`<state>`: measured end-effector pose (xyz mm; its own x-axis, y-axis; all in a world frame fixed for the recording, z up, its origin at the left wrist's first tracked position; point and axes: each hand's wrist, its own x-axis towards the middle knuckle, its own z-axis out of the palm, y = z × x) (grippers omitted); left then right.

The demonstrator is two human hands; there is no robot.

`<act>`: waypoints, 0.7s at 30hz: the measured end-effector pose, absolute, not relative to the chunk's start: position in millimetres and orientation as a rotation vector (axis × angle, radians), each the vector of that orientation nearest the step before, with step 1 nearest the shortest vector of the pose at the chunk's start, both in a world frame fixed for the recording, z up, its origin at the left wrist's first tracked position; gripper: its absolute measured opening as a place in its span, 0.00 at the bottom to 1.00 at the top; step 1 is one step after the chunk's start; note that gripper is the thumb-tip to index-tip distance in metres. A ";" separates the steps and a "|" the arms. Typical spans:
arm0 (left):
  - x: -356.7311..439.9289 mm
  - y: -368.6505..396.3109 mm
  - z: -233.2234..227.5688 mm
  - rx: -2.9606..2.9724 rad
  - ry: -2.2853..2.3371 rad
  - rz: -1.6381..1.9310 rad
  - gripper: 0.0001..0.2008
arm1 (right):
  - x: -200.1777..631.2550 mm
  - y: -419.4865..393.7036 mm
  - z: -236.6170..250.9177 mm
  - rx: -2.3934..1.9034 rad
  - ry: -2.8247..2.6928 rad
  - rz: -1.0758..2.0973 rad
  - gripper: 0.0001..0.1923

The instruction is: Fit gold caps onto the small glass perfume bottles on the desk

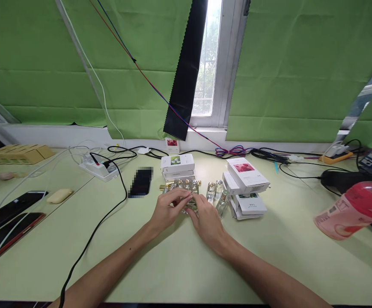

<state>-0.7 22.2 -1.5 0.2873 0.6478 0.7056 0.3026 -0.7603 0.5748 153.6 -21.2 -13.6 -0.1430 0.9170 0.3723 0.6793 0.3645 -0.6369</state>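
Note:
My left hand [170,208] and my right hand [209,222] meet at the fingertips over the middle of the table, both closed. Between their fingers shows part of a small glass bottle [192,205], mostly covered by them. Just behind my fingers stands a group of small clear bottles [186,184] with gold-coloured tops. Right of my right hand are two upright bottles, one of them a clear glass bottle [210,192]. Closer to me, a capped bottle [222,203] leans to the right.
White boxes [177,163] are stacked behind the bottles, and more boxes [248,175] are piled at their right. A blurred phone [141,182] lies left. A black cable [99,222] crosses the table from a power strip [99,169]. A pink bottle [349,209] tilts at far right.

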 end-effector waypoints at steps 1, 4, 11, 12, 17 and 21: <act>-0.6 22.0 -1.3 2.225 0.865 1.459 0.06 | 153.7 -21.3 -13.5 -1.387 -1.897 0.416 0.16; -0.5 22.0 -1.3 2.222 0.871 1.448 0.06 | 153.9 -21.5 -13.1 -1.386 -1.898 0.427 0.17; -2.3 23.8 -1.4 2.331 0.803 1.452 0.05 | 153.3 -22.2 -12.3 -1.397 -1.898 0.436 0.16; -2.7 24.1 -1.2 2.353 0.790 1.451 0.05 | 153.1 -22.2 -12.3 -1.399 -1.900 0.429 0.16; -4.5 25.5 -0.3 2.427 0.746 1.435 0.06 | 152.8 -22.1 -13.8 -1.419 -1.904 0.383 0.16; -5.3 25.9 -0.5 2.455 0.735 1.435 0.06 | 152.7 -21.7 -15.3 -1.411 -1.908 0.379 0.16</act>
